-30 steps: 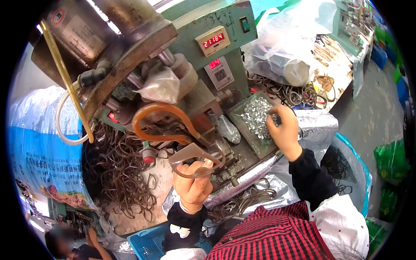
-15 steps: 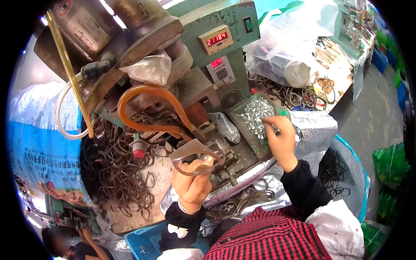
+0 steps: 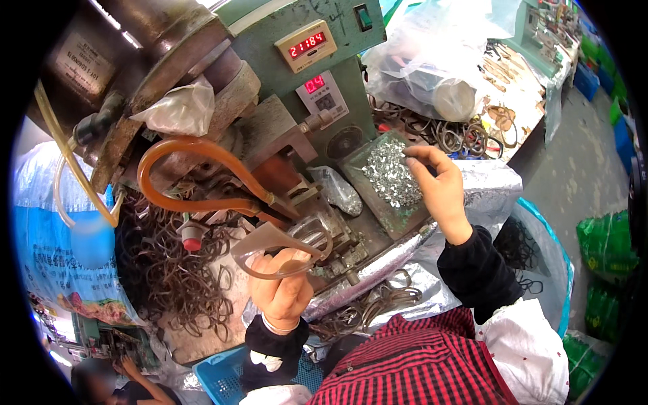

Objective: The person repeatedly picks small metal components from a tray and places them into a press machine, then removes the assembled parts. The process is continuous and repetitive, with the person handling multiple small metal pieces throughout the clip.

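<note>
My left hand (image 3: 280,290) is closed on a translucent brown eyeglass frame (image 3: 244,247), gripping its near edge with thumb and fingers. The frame is tilted just in front of the machine's small metal fixture (image 3: 337,244). Over on the right, my right hand (image 3: 447,199) is at the upper right edge of a heap of small silvery metal pieces (image 3: 388,174) on a metal tray (image 3: 405,223). Its thumb and index fingertip come together there. Whatever lies between them is too small to make out.
A green machine (image 3: 270,50) with red-lit displays stands ahead, an orange hose (image 3: 162,196) looping from it. Brown frames (image 3: 175,270) pile up at left. A clear bag of metal pieces (image 3: 344,196) lies beside the tray. A blue basket (image 3: 219,374) sits below; another person (image 3: 128,385) is at lower left.
The whole view has shifted slightly. My right fingertips have moved from over the metal pieces to the heap's upper right edge. My left hand keeps the eyeglass frame near the fixture.
</note>
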Demonstrator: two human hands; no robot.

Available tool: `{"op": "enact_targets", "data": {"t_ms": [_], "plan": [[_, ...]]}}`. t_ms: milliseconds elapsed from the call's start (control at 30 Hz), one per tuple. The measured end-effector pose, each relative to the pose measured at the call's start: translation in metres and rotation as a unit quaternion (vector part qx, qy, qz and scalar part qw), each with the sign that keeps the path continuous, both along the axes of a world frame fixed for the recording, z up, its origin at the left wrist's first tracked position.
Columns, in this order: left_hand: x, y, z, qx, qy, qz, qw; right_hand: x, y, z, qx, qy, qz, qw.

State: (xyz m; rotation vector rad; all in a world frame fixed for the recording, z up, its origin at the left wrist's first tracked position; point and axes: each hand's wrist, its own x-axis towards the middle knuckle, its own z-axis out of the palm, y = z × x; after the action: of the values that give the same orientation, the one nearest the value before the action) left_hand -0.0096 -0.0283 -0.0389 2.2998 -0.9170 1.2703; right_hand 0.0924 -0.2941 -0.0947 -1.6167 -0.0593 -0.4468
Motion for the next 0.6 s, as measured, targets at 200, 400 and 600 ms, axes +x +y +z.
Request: {"op": "enact_targets", "data": {"t_ms": [200, 400, 600], "plan": [[0.002, 0.008, 0.001, 0.004, 0.005, -0.012, 1.0, 0.022, -0.003, -0.017, -0.031, -0.004, 0.03, 0.999], [0.01, 0.014, -0.005, -0.023, -0.001, -0.083, 0.996, 0.008, -0.005, -0.058, 0.151, 0.017, -0.019, 0.988], [-0.042, 0.015, 0.012, -0.047, 0.045, 0.078, 0.995, 0.028, 0.049, -0.05, 0.225, -0.013, 0.043, 0.973]]}}
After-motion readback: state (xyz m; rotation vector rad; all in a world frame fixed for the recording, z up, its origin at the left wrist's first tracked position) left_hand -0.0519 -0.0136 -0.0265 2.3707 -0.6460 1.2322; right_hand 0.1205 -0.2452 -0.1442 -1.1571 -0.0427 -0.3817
